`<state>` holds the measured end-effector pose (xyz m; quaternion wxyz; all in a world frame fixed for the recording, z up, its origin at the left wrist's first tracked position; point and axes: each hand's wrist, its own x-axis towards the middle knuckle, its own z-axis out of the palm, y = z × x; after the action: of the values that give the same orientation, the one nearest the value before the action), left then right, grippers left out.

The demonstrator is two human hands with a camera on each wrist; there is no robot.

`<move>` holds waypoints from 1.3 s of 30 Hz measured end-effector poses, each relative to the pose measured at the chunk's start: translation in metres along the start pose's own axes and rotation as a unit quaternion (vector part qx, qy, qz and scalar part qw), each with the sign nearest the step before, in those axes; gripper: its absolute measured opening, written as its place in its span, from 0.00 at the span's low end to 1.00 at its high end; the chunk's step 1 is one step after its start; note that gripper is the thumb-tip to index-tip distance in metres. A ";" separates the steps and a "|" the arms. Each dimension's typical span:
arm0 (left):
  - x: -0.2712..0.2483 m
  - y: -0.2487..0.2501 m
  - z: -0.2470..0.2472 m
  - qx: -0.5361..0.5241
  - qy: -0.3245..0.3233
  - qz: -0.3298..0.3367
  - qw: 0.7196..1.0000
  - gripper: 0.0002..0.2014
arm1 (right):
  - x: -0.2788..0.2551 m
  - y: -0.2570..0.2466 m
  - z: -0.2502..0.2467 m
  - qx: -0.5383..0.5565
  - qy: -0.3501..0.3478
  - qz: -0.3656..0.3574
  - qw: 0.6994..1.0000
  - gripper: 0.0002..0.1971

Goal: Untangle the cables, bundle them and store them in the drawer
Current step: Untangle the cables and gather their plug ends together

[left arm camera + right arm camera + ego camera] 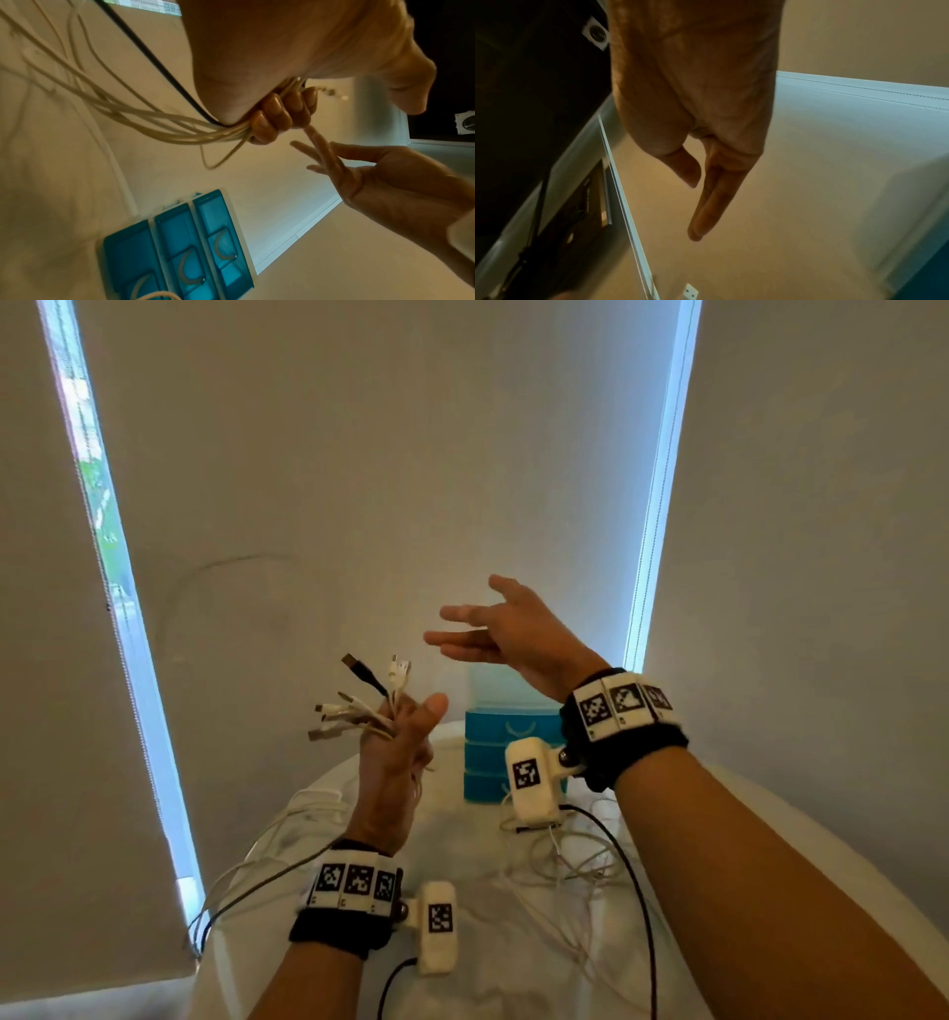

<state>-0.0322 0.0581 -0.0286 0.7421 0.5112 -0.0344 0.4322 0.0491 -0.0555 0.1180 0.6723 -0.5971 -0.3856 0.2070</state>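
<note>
Head view: left hand (395, 762) is raised over the white desk (462, 891), its grip wrapped round a bunch of cables (359, 706), plug ends fanned out above (mostly white, one black). Right hand (506, 636) hovers spread and empty above the blue drawer unit (493, 742). Left wrist view adds three translucent drawer fronts with curved handles. Right wrist view: straight fingers (713, 203) only.

The right hand (695, 113) hangs empty, its fingers (713, 201) straight, before a pale wall (821, 162).
</note>
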 end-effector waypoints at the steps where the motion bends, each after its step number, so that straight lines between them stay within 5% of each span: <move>1: 0.000 0.002 -0.001 0.043 0.018 0.005 0.999 0.23 | -0.006 0.002 -0.004 -0.021 0.023 -0.016 0.999 0.36; 5: 0.002 -0.004 -0.001 0.193 0.041 -0.003 0.980 0.22 | -0.043 0.041 -0.038 -0.050 0.112 -0.026 0.992 0.15; 9: 0.000 -0.017 0.002 0.313 -0.088 -0.060 0.944 0.12 | -0.079 0.101 -0.056 -0.078 0.130 -0.002 0.988 0.10; 11: -0.006 -0.021 0.007 0.373 -0.180 -0.093 0.905 0.03 | -0.090 0.124 -0.058 -0.051 0.130 0.001 0.990 0.13; 12: -0.007 -0.025 0.008 0.394 -0.218 -0.105 0.887 0.10 | -0.093 0.134 -0.057 -0.031 0.129 0.002 0.991 0.17; 17: -0.011 -0.037 0.009 0.501 -0.353 -0.154 0.775 0.13 | -0.095 0.149 -0.047 -0.054 0.117 0.022 0.991 0.57; 19: -0.014 -0.039 0.013 0.537 -0.395 -0.162 0.727 0.18 | -0.094 0.150 -0.045 -0.053 0.121 0.004 0.991 0.54; 21: -0.015 -0.043 0.015 0.555 -0.407 -0.157 0.709 0.21 | -0.094 0.152 -0.043 -0.056 0.142 -0.015 0.988 0.38; 23: -0.016 -0.046 0.015 0.548 -0.411 -0.141 0.715 0.20 | -0.092 0.157 -0.040 -0.076 0.171 -0.039 0.982 0.18; 25: -0.015 -0.046 0.017 0.530 -0.405 -0.110 0.737 0.21 | -0.091 0.162 -0.036 -0.112 0.203 -0.065 0.970 0.10; 29: -0.013 -0.043 0.018 0.512 -0.372 -0.087 0.769 0.11 | -0.089 0.159 -0.031 -0.147 0.169 -0.104 0.969 0.12; 34: -0.010 -0.038 0.012 0.423 -0.175 -0.116 0.881 0.15 | -0.105 0.125 -0.066 -0.101 0.127 -0.032 0.986 0.27; 39: -0.006 -0.035 0.009 0.362 -0.085 -0.150 0.916 0.14 | -0.126 0.125 -0.119 -0.260 0.086 0.115 0.955 0.15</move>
<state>-0.0087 0.0438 -0.0523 0.5564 0.7788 0.1388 0.2541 0.0853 -0.2003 -0.0355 0.4964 -0.8070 -0.2950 0.1235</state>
